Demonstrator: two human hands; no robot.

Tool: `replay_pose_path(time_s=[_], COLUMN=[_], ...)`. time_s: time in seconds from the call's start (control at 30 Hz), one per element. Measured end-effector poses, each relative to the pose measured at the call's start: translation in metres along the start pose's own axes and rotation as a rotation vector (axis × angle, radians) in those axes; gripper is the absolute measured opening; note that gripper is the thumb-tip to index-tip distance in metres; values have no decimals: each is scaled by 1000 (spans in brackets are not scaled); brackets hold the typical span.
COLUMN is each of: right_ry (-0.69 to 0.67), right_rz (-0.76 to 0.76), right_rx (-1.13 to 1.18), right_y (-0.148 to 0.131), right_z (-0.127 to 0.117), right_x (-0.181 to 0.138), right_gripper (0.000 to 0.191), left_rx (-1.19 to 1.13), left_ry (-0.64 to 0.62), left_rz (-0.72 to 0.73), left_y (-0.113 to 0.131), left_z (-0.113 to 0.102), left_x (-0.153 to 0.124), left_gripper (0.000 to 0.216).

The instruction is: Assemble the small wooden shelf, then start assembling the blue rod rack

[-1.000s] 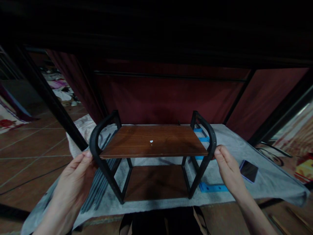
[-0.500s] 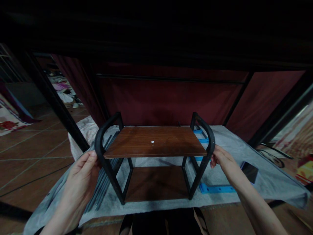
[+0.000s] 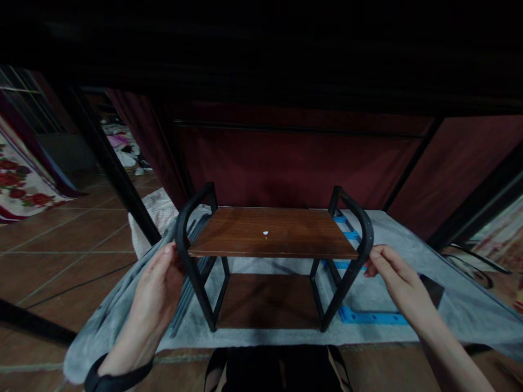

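A small two-tier shelf rack [image 3: 272,231] stands upright in front of me, with dark tubular metal side frames and brown wood-grain boards. A small white mark shows on the top board. My left hand [image 3: 157,288] holds the left side frame, its thumb along the outer side and its fingers partly hidden. On the opposite side, my right hand [image 3: 392,272] has its fingers closed at the right side frame, just below the curved corner. The lower board [image 3: 267,302] lies in shadow near the cloth.
Grey cloth [image 3: 474,305] lies under the rack. Grey rods [image 3: 180,313] lie to its left. Blue slotted strips [image 3: 376,317] and a dark flat phone-like object [image 3: 433,288] are on the right. Dark posts [image 3: 110,163] and a low dark overhead structure [image 3: 261,65] surround the space.
The rack and both hands appear slightly further right in view, along with the whole background, as the camera turns a little left. Both hands stay at the side frames.
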State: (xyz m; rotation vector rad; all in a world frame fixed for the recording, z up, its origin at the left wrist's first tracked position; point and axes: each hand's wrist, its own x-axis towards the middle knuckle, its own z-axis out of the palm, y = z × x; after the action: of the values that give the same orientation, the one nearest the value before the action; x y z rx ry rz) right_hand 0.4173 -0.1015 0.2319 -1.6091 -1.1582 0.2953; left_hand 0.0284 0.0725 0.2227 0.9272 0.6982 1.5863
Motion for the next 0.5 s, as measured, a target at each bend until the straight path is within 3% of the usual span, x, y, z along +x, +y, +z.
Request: replay_pose_path(time_s=[0.23,0.4,0.5], right_ry=[50,40,6], right_rz=[14,94,154], right_rx=[3,34,39], right_y=[10,55,94], right_z=[1,15,34], right_x=[-1,-8,-23], right_gripper=[31,35,39], left_rx=[73,131,170], left_ry=[20,90,64], left_rz=[-79,-130,-108], left_y=[-16,-38,-49], left_z=[-17,-31,-35], left_x=[-5,-12,-17], left_gripper=[27,36,37])
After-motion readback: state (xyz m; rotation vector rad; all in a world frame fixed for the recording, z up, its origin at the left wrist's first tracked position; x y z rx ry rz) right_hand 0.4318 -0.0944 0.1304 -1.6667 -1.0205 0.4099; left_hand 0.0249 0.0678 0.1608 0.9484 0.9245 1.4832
